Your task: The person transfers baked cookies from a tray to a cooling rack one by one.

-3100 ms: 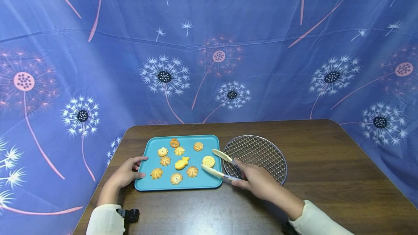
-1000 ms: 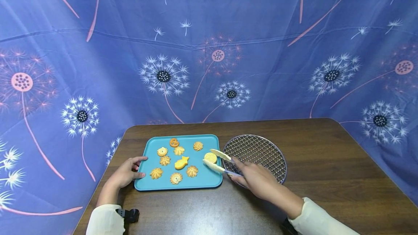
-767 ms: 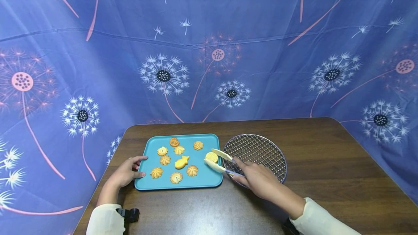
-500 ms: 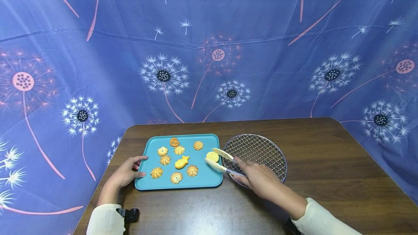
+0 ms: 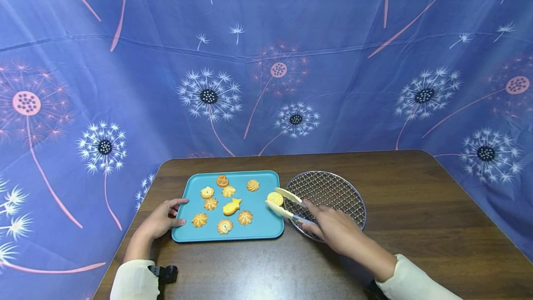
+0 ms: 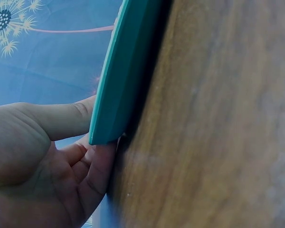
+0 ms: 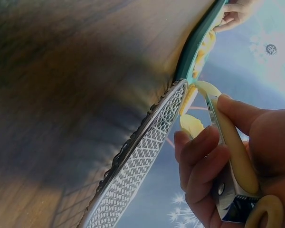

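With thumb above and fingers below, my left hand (image 5: 160, 221) (image 6: 42, 152) grips the left edge of a turquoise tray (image 5: 260, 229) (image 6: 121, 76). My right hand (image 5: 338, 230) (image 7: 270, 142) holds cream-tipped metal tongs (image 5: 280, 209) (image 7: 230, 142). Between the tong tips is a round, dotted yellow cracker (image 5: 274, 198) (image 7: 188, 99), at the tray's right rim. Left of it on the tray lie several shaped cookies, among them a fish-shaped cookie (image 5: 231, 207), a pretzel (image 5: 222, 180) and a swirl cookie (image 5: 252, 185).
Right of the tray, very close to its edge, lies a round wire rack (image 5: 320, 184) (image 7: 142, 166), partly under my right hand. Both stand on a brown wooden table (image 5: 416, 207). A blue dandelion-print cloth (image 5: 354, 82) hangs behind the table.
The tongs have closed in around the round cracker and moved it right, from inside the tray to its right rim. My left hand has stayed on the tray edge.
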`<action>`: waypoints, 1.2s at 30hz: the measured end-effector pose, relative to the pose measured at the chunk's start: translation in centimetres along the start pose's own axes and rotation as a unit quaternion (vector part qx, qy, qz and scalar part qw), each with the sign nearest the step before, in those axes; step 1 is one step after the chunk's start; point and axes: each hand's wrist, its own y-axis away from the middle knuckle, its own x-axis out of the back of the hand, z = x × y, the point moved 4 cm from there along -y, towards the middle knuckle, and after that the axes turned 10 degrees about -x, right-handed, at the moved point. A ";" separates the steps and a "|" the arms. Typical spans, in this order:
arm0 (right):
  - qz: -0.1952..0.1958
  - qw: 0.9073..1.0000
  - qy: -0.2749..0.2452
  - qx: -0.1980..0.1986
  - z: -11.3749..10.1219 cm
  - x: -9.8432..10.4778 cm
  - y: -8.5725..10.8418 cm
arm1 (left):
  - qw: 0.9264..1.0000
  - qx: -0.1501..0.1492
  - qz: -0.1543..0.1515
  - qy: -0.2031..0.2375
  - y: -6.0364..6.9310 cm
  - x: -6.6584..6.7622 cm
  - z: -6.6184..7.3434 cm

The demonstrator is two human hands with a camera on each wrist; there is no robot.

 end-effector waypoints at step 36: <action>0.032 0.999 -0.003 0.007 2.1 0.8 0.5 | 1.000 -0.010 -0.001 -0.014 0.0 0.0 -0.1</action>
